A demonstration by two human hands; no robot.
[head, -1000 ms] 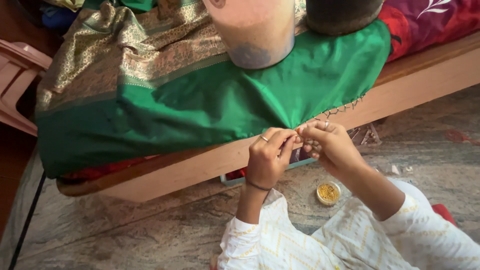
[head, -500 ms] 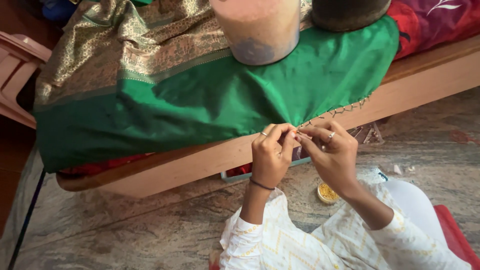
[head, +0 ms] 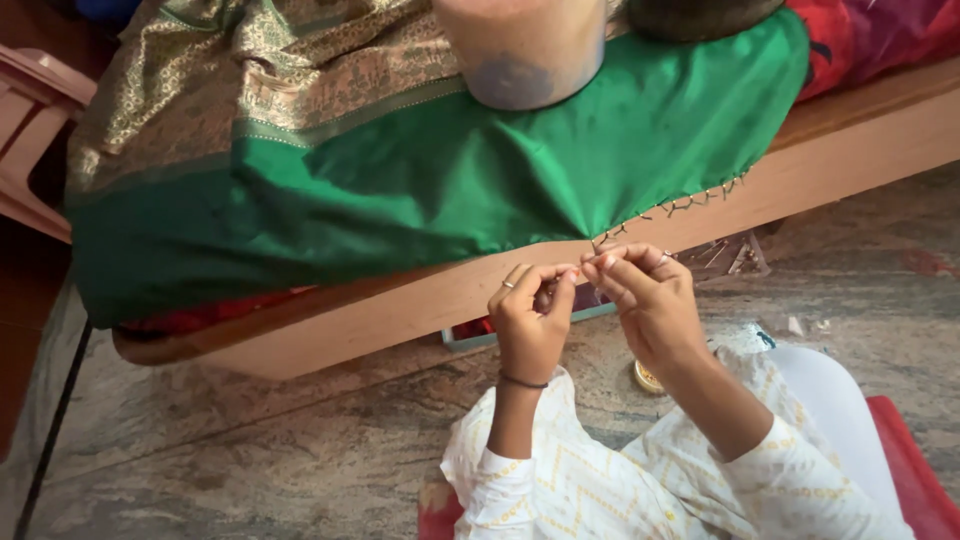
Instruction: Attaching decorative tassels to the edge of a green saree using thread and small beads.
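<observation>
Both hands, left [head: 530, 325] and right [head: 650, 305], are pinching the green cloth's [head: 480, 190] fringe [head: 680, 207] edge; we are keeping fingers narrow for fine knotting.

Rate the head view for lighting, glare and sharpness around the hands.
Head view: soft, even daylight; mild sheen on the green silk cloth, no harsh glare; left hand and right hand fairly sharp; the fine thread between the fingertips is too small to resolve.

A floor [head: 250, 450] of mottled grey-brown polished stone fills the lower view, lit by soft daylight. A low wooden bed frame [head: 880, 130] runs across it at a slant. At the left edge stands a pink plastic chair [head: 30, 130].
</observation>
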